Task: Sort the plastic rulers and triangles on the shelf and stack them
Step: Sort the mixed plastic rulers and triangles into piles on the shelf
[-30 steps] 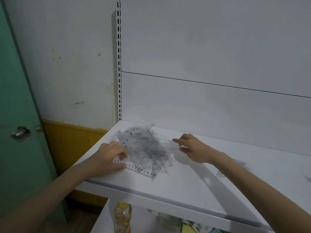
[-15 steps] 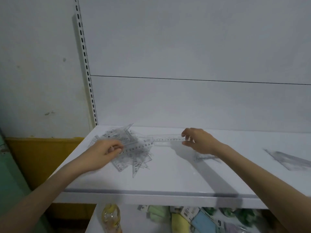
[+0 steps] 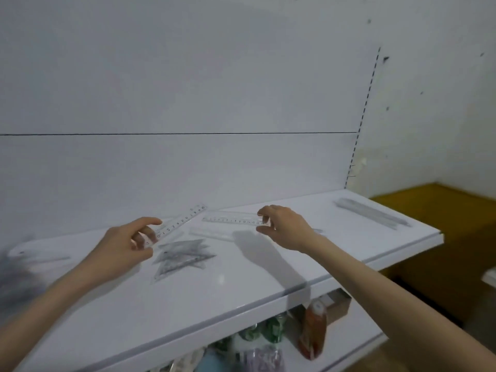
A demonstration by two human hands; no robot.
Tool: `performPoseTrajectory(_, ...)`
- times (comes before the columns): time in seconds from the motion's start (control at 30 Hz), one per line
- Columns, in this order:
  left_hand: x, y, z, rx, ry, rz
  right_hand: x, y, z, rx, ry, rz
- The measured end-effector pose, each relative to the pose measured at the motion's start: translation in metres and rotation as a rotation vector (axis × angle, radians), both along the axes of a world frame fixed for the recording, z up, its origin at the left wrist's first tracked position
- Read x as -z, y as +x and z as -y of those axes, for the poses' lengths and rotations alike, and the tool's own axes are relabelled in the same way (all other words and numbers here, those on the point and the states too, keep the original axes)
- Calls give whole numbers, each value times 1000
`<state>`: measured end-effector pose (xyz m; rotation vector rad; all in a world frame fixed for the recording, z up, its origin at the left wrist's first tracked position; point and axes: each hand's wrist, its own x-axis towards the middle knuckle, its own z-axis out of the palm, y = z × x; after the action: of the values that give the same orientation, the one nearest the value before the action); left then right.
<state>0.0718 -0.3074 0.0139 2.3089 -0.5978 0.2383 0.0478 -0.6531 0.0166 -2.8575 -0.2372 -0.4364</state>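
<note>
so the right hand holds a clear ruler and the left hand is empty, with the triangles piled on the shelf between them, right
The left hand is not empty: the head view shows it gripping a second clear ruler by one end. The right hand does hold a clear ruler, and the triangles are piled on the shelf between them.

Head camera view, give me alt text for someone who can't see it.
Two hands each pinch a clear plastic ruler over a white shelf: the left hand a slanted ruler, the right hand a level ruler. A pile of triangles lies between them, a stack of rulers at the shelf's far right end.
</note>
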Motion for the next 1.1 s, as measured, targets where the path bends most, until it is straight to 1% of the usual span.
performPoseTrajectory(0.3, 2, 38, 248, 151, -5, 15, 9, -20, 230, 154, 97, 71)
performPoseTrajectory(0.4, 7, 40, 317, 194, -21, -4, 16, -35, 301, 242, 143, 102)
performPoseTrajectory(0.5, 19, 41, 368, 202, 37, -51, 29, -38, 362, 356, 195, 106)
performPoseTrajectory(0.57, 23, 43, 385, 179, 53, -74, 37, -30, 384, 391, 220, 96)
performPoseTrajectory(0.73, 21, 49, 394, 114, 41, -65, 54, 9, 395, 285, 292, 67)
performPoseTrajectory(0.8, 21, 48, 395, 89, 60, -56, 58, 21, 396, 259, 264, 32)
performPoseTrajectory(0.9, 22, 46, 396, 42, 94, -49, 67, 27, 397, 196, 118, -20)
performPoseTrajectory(0.97, 22, 46, 399, 51, 83, -41, 69, 24, 399, 174, 52, -37)
performPoseTrajectory(1.03, 23, 45, 404, 84, 68, -43, 65, 21, 401, 174, 42, -35)
performPoseTrajectory(1.1, 24, 43, 412, 120, 72, -54, 55, 17, 400, 121, 69, 31)
